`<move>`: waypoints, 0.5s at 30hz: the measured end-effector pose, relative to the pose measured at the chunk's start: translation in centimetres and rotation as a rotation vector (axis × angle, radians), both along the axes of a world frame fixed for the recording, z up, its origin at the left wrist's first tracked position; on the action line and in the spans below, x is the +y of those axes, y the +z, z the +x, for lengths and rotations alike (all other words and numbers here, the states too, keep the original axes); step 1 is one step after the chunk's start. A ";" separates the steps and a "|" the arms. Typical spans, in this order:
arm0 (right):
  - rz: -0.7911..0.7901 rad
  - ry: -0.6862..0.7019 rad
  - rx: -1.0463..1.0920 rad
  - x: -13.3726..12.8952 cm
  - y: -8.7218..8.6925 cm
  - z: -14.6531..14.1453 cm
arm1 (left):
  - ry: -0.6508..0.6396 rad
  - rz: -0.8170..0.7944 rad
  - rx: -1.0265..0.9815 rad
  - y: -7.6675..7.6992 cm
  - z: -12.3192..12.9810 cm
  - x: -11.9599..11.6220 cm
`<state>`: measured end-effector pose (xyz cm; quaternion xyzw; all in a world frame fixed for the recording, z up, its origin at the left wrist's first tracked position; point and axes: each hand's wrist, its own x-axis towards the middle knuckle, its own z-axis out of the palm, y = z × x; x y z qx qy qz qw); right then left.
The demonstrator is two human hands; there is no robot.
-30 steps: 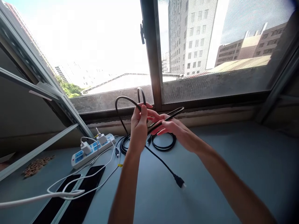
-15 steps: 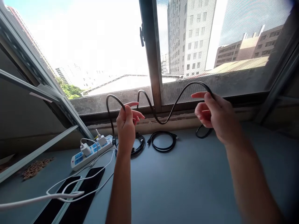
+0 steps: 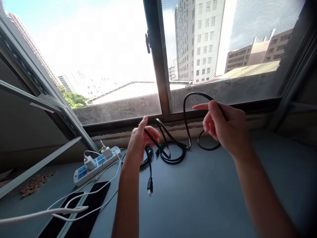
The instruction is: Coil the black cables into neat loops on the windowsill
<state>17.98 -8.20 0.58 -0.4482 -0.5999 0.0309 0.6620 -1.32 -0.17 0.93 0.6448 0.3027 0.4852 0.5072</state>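
A black cable (image 3: 187, 124) runs in loose bends between my two hands. My left hand (image 3: 138, 142) is curled round one stretch of it, with the thumb pointing up. Below that hand hangs the cable's end, a black plug (image 3: 150, 185) with a light metal tip. My right hand (image 3: 226, 127) pinches the cable between thumb and fingers, its index finger stretched out to the left. Under the right hand a loop of the cable droops to the tabletop. Behind the held cable lies a coiled black cable (image 3: 173, 161), and another coil is partly hidden behind my left hand.
A white power strip (image 3: 96, 167) with two chargers plugged in stands at the left. White cords (image 3: 104, 190) trail from it over dark flat devices (image 3: 96, 198). Small brown pieces (image 3: 37, 185) lie farther left. The window frame (image 3: 160, 66) rises behind the grey table (image 3: 198, 198).
My left hand has turned thumb-up, and the plug end now swings below it instead of near the power strip. The cable's middle bends have dropped. My right hand shifted slightly left and down.
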 end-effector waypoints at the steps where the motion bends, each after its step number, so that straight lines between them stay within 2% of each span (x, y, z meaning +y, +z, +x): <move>1: -0.010 0.005 -0.023 0.0 0.0 -0.1 | -0.036 -0.001 0.064 0.1 0.1 -0.3; 5: -0.095 0.046 -0.157 0.0 -0.3 -0.7 | -0.171 0.027 0.194 0.1 0.7 -1.7; 7: -0.095 0.078 -0.207 0.0 -0.5 -1.1 | -0.161 0.065 0.263 -0.1 1.1 -2.2; 11: -0.122 0.144 -0.258 -0.2 -0.9 -1.9 | -0.031 0.111 0.322 -0.7 1.5 -2.3; 15: -0.175 0.179 -0.284 -0.2 -1.2 -2.5 | -0.148 0.123 0.321 -0.6 1.6 -2.4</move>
